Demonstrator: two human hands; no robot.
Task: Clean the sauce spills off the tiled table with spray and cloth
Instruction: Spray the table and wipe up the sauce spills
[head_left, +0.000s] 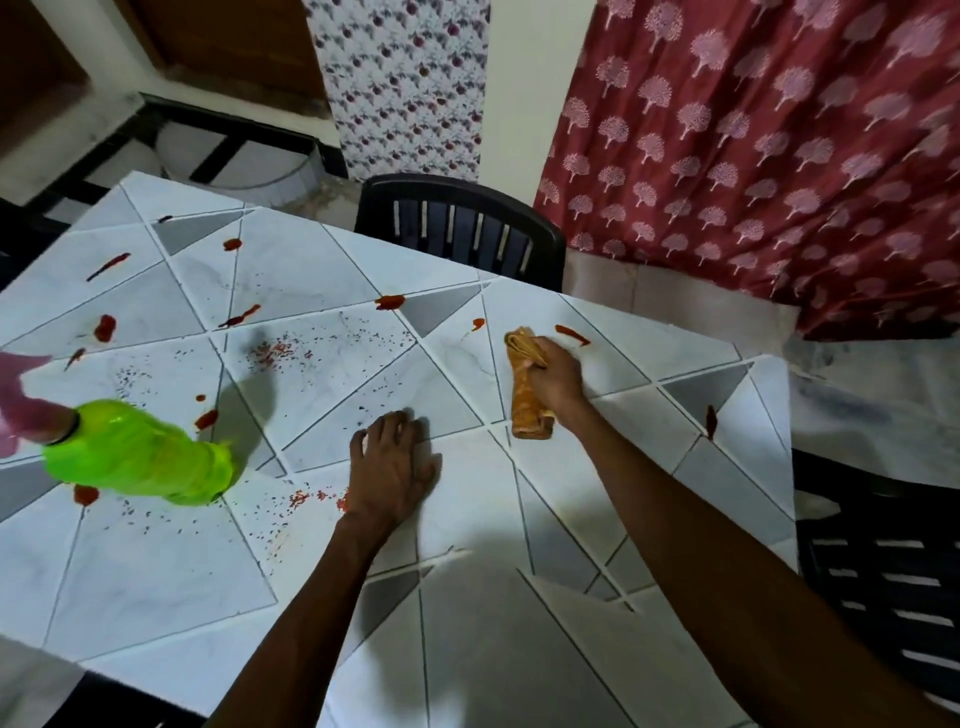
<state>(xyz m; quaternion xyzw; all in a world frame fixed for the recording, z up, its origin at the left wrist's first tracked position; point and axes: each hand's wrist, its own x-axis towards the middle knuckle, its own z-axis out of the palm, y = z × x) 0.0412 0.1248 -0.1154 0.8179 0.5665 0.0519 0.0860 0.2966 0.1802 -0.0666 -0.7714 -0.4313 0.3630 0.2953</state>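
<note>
The white and grey tiled table (467, 519) carries several red sauce blobs, such as one blob (389, 301) at mid-far and a streak (571, 334) just beyond my right hand. Fine red spatter (275, 353) covers the middle tiles. My right hand (553, 371) grips a folded orange cloth (527, 400) that lies on the table. My left hand (392, 462) rests flat on the tiles with fingers spread, holding nothing. A green spray bottle (140, 452) with a pink top (21, 402) stands at the left, apart from both hands.
A black plastic chair (462, 228) stands at the table's far side and another chair (883, 571) at the right edge. A red patterned curtain (769, 145) hangs behind on the right. The table's right edge runs near my right arm.
</note>
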